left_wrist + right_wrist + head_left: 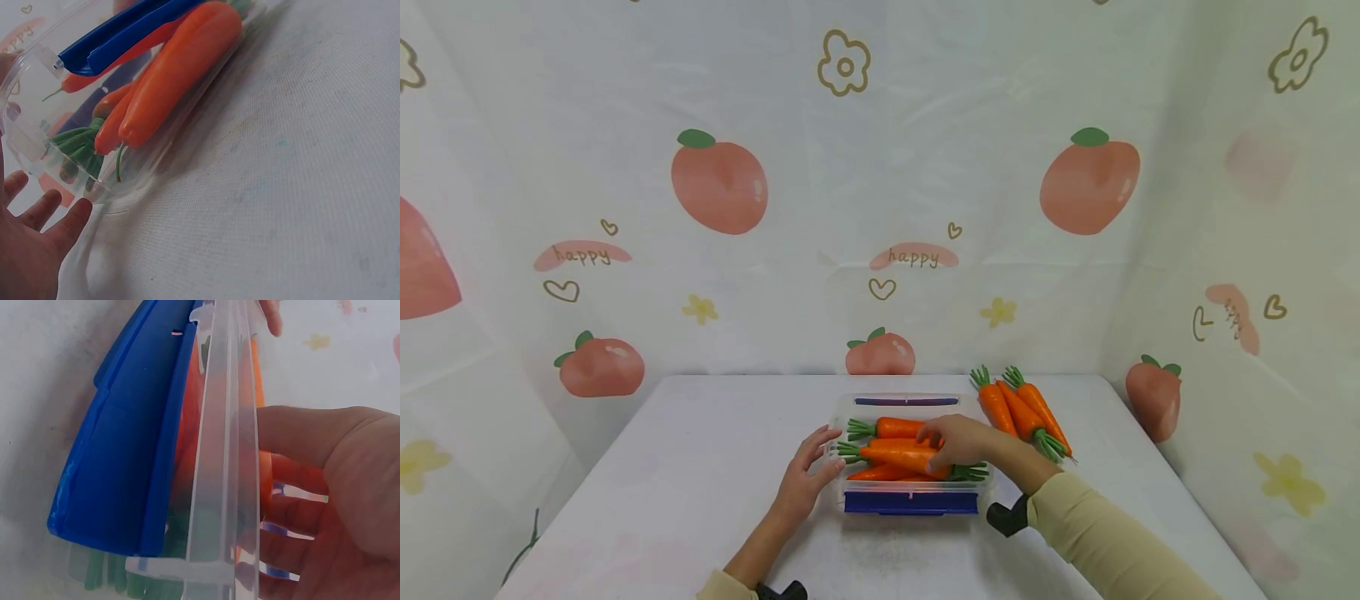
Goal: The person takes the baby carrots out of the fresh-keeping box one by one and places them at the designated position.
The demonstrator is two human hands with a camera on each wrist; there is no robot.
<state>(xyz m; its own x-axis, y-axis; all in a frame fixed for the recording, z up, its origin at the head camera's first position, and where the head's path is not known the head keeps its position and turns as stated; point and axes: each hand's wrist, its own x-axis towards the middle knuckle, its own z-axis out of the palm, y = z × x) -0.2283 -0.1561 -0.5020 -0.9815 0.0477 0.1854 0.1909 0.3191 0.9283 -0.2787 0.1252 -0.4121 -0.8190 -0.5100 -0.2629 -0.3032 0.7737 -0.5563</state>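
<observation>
A clear plastic box (912,486) with a blue front latch (912,502) contains several orange carrots with green tops. My right hand (964,440) reaches over its right side, thumb and fingers around the uppermost carrot (898,457). Behind that one lies another carrot (895,427). In the right wrist view the box wall partly hides my thumb tip and the held carrot (265,481). At the box's left end is my left hand (801,479), fingers spread and holding nothing. The left wrist view shows its fingertips (80,212) close by the wall; contact is unclear.
Several more carrots (996,408) lie in a pile on the white table (715,467), just right of the box. A printed cloth (805,317) hangs behind the table and along its sides. The blue latch hangs folded outward at the front.
</observation>
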